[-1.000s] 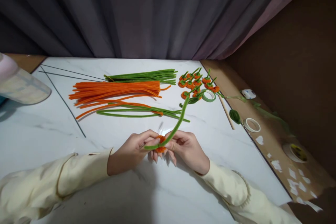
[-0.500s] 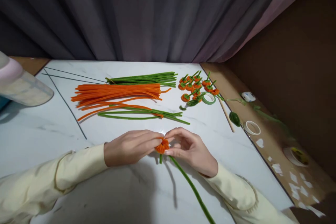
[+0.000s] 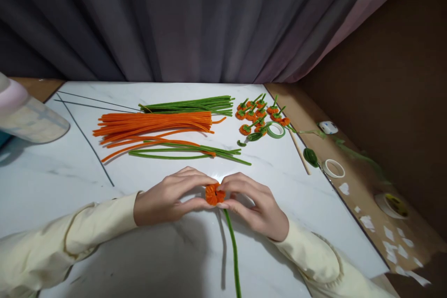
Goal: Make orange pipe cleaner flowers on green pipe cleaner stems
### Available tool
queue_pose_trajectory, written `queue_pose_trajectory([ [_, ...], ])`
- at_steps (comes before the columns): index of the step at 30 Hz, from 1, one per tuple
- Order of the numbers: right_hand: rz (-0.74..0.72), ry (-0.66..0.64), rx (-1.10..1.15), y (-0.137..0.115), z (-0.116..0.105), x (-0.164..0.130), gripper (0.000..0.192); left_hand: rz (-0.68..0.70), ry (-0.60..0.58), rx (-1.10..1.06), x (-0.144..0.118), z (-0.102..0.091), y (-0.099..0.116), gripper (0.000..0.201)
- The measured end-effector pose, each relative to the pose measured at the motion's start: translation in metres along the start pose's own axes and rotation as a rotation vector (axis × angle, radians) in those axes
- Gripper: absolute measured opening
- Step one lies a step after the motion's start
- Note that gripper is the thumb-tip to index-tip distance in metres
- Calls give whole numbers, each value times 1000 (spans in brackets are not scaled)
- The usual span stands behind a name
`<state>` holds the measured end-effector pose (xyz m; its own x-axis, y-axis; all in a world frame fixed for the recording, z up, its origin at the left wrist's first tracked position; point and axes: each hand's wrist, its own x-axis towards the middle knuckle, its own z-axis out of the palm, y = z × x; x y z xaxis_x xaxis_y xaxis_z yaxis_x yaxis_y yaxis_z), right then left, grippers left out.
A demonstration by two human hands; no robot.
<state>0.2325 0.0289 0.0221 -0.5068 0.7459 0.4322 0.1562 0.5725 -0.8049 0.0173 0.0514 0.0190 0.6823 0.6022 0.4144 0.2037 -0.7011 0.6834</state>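
Between my two hands is a small round orange pumpkin shape made of pipe cleaners (image 3: 211, 194), with a dark spot at its middle. My left hand (image 3: 171, 196) pinches its left side between thumb and fingers. On its right side, the fingertips of my right hand (image 3: 256, 202) press at the top and bottom. A long green pipe cleaner (image 3: 233, 247) hangs from beneath it near my right thumb and runs toward the front edge. Where the green stem joins the orange piece is hidden.
Behind my hands lie bundles of orange pipe cleaners (image 3: 157, 123) and green pipe cleaners (image 3: 192, 104). Several finished orange pumpkins (image 3: 250, 115) sit beside a green tape roll (image 3: 275, 130). A bottle (image 3: 38, 118) stands left; a white ring (image 3: 333, 168) and paper scraps (image 3: 389, 247) lie right.
The orange piece has turned so its centre faces me, and the short green end below it no longer shows. My left thumb has come underneath. The long green stem has swung left.
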Motion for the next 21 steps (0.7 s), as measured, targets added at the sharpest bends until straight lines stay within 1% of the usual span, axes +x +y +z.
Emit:
queue_pose_trajectory([
  [2, -54, -73, -59, 0, -1, 0, 19, 45, -3, -22, 0, 1, -1, 26],
  [4, -87, -120, -108, -1, -2, 0, 17, 70, -15, -42, 0, 0, 0, 26],
  [8, -139, -158, -186, -2, -2, -1, 24, 93, -41, -91, 0, -1, 1, 24],
  [10, -155, -178, -205, -2, -3, 0, 28, 93, -46, -83, 1, -1, 0, 23],
  [12, -150, -183, -197, -1, -3, 0, 29, 85, -54, -37, 2, -3, 0, 24],
  [15, -110, -162, -141, 0, -3, 0, 25, 81, -66, 24, 4, -8, 0, 25],
  [18, -72, -161, -86, 1, -3, -1, 19, 80, -72, 17, 5, -12, 2, 23],
  [21, -81, -169, -83, 0, -2, -1, 18, 70, -82, -8, 4, -12, 3, 23],
])
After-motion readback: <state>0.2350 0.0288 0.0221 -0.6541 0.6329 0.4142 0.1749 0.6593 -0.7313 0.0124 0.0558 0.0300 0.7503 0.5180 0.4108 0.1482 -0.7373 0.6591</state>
